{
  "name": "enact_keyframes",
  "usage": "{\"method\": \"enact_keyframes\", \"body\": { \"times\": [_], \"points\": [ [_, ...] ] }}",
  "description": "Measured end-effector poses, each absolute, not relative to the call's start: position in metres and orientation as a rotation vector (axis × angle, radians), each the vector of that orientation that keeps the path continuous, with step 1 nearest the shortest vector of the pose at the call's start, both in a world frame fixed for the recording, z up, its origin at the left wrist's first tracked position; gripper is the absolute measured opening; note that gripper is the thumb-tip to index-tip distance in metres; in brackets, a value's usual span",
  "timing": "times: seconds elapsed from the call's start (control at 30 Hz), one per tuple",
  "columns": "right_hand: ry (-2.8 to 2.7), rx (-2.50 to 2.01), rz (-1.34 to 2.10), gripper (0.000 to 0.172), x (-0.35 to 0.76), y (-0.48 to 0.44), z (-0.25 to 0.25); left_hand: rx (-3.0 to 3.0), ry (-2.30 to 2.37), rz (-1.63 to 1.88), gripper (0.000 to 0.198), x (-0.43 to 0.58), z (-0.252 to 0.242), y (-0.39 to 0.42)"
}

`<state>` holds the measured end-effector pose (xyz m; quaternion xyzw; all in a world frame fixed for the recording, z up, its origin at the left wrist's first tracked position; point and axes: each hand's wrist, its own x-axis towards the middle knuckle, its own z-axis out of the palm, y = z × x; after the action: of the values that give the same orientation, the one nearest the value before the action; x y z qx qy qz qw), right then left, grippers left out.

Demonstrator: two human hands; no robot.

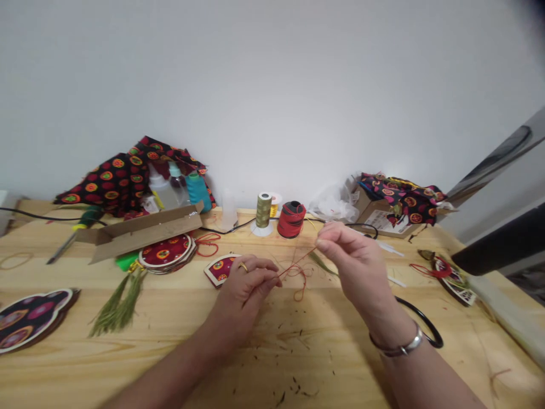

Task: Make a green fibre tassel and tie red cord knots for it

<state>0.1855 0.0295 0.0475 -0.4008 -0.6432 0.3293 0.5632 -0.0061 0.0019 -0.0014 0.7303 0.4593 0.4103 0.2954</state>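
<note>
One red thread (298,262) pinched betw. L hand (246,288) & R hand (355,262) fingers.

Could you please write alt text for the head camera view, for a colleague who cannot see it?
The left hand, wearing a gold ring, and the right hand pinch a thin red thread above a pale wooden table. Beyond them stand a gold thread spool and a red thread spool; a green tassel lies to the left.

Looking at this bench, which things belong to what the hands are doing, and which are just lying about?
In use: left hand, right hand, red thread, olive fibre strand.

Lying about: green-handled screwdriver, cardboard box, red spool, gold spool, patterned fabric, plastic bottles.
</note>
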Motion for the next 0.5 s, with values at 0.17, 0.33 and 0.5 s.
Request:
{"method": "enact_keyframes", "body": {
  "times": [0.17,0.33,0.5],
  "points": [
    [-1.381,-0.882,0.605,0.010,0.205,0.032,0.056,1.862,1.525,1.397,0.026,-0.007,-0.002,0.001],
    [-1.545,-0.971,0.413,0.011,0.199,0.031,0.052,1.370,1.158,0.999,0.021,-0.002,0.007,-0.010],
    [-1.856,-0.900,0.315,0.012,0.175,0.021,0.042,0.831,0.747,0.674,0.037,0.005,0.005,-0.015]
  ]
}}
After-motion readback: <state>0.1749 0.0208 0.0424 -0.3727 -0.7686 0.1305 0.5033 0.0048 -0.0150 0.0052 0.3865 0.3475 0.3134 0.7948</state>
